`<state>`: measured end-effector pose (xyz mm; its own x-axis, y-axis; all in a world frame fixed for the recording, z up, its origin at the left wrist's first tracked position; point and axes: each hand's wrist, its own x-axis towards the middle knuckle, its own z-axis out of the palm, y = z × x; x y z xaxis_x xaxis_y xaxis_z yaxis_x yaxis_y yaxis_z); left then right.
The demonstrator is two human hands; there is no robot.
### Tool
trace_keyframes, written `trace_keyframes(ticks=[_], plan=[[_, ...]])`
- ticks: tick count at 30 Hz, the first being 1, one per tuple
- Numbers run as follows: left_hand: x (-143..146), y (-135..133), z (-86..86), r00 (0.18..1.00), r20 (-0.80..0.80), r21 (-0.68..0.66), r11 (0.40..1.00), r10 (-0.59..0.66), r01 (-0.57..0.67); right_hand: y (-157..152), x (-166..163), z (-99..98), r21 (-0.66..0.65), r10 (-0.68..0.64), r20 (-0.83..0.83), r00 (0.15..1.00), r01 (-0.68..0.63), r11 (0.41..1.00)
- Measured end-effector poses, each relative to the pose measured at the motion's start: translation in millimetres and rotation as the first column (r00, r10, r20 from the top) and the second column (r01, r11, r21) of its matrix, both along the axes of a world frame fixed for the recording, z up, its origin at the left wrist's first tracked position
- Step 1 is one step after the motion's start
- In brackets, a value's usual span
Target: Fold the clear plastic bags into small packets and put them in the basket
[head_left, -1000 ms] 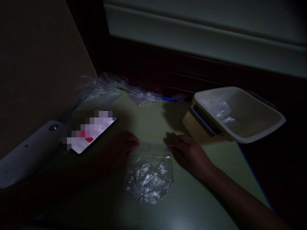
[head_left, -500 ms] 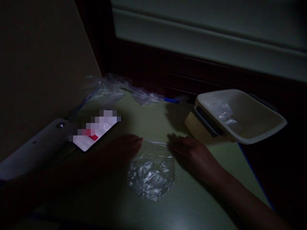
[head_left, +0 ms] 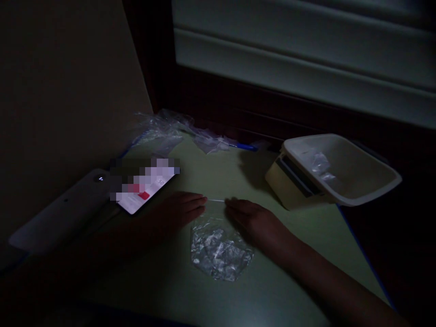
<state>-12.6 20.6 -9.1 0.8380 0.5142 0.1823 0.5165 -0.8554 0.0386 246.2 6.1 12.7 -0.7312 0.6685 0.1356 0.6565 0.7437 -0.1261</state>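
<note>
A clear plastic bag [head_left: 221, 254] lies on the light green table, its lower part holding crumpled, shiny clear plastic. My left hand [head_left: 189, 206] has its fingers pressed together at the left end of the bag's top edge. At the right part of that edge is my right hand [head_left: 250, 218], with fingertips closed on it and covering the upper right corner. A short bright strip of the edge shows between the two hands. Dim light hides the thumbs and much of my left forearm.
A tilted cream plastic bin [head_left: 289, 188] with crumpled clear plastic inside stands at the right. A lit phone [head_left: 139, 204] and a long white device [head_left: 64, 211] are at the left. Clear bags [head_left: 163, 131] and a blue pen [head_left: 247, 146] lie along the back.
My right hand has moved left along the bag's top edge, closer to my left hand. The left hand stays at its corner. The camera view has shifted slightly.
</note>
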Motion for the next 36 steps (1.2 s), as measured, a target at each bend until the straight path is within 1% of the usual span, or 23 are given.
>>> trace_keyframes(ticks=[2,3,5,8,10,12,15,17,19,22,24,30,33,36], plan=[[0,0,0.2,1.000,0.000,-0.001,1.000,0.006,-0.006,-6,23,-0.5,-0.014,-0.041,-0.022,0.999,0.040,0.999],[0,-1,0.2,1.000,0.001,-0.001,1.000,0.006,-0.006,-9,33,0.1,-0.046,-0.055,-0.029,0.998,0.054,0.997],[1,-2,-0.3,1.000,0.006,0.007,1.000,0.014,-0.014,-14,50,2.4,-0.174,-0.121,-0.130,0.984,0.097,0.980],[1,-3,-1.8,0.999,0.007,0.023,0.999,0.033,-0.033,-13,57,4.9,-0.335,-0.243,-0.248,0.938,0.152,0.930],[0,-3,-2.8,0.999,0.005,0.037,0.998,0.043,-0.043,-6,55,3.7,-0.385,-0.318,-0.293,0.902,0.193,0.902],[0,-3,-3.3,0.999,0.009,0.052,0.998,0.041,-0.041,5,49,-0.2,-0.386,-0.360,-0.304,0.882,0.232,0.893],[0,-3,-2.0,1.000,0.014,0.059,0.998,0.021,-0.022,22,41,-7.3,-0.376,-0.389,-0.284,0.877,0.271,0.886],[0,-5,0.5,0.999,0.032,0.059,0.998,0.024,-0.026,30,36,-10.0,-0.382,-0.393,-0.276,0.877,0.275,0.882],[3,-7,3.8,0.994,0.091,0.037,0.998,0.055,-0.059,33,32,-10.7,-0.403,-0.390,-0.277,0.878,0.263,0.877],[8,-11,6.2,0.952,0.258,-0.063,0.986,0.163,-0.152,30,28,-11.2,-0.445,-0.390,-0.293,0.873,0.237,0.864],[10,-11,4.2,0.916,0.339,-0.116,0.976,0.215,-0.186,26,27,-12.8,-0.464,-0.397,-0.318,0.861,0.224,0.857],[13,-6,-7.0,0.880,0.399,-0.192,0.962,0.258,-0.195,15,29,-14.9,-0.476,-0.388,-0.424,0.818,0.163,0.864],[14,-5,-7.9,0.867,0.423,-0.224,0.958,0.263,-0.181,13,31,-11.4,-0.474,-0.370,-0.456,0.810,0.131,0.871],[14,-4,-7.9,0.871,0.432,-0.225,0.963,0.235,-0.148,10,31,-9.1,-0.485,-0.369,-0.472,0.801,0.113,0.867]])
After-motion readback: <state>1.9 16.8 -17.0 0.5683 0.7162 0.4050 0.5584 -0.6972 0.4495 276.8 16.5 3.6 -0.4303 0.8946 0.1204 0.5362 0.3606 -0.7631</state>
